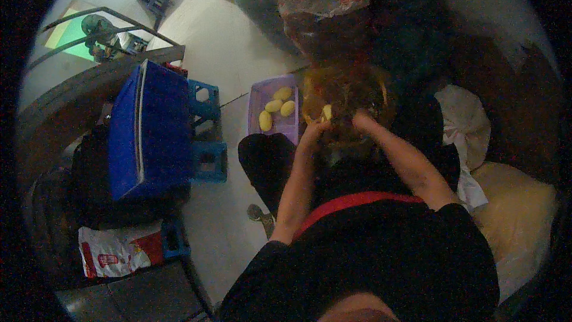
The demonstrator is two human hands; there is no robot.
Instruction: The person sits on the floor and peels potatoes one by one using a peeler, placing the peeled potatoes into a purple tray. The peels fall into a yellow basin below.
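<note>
My left hand (318, 127) holds a pale yellow piece (327, 112), perhaps a peeled potato, over the left side of a yellowish see-through tub (386, 91). My right hand (363, 121) is over the same tub, a little to the right; its fingers are dark and blurred, and whether it holds anything cannot be made out. Left of the tub, a purple plastic basket (254, 94) stands on the floor with several yellow peeled potatoes (274, 106) in it. The tub's contents are too dark to tell.
A large plastic bag (326, 9) stands beyond the tub. At left are a blue box (156, 134) and blue plastic stools (209, 161). A white tied sack (467, 127) and a tan sack (514, 214) lie at right. My knee is beside the basket.
</note>
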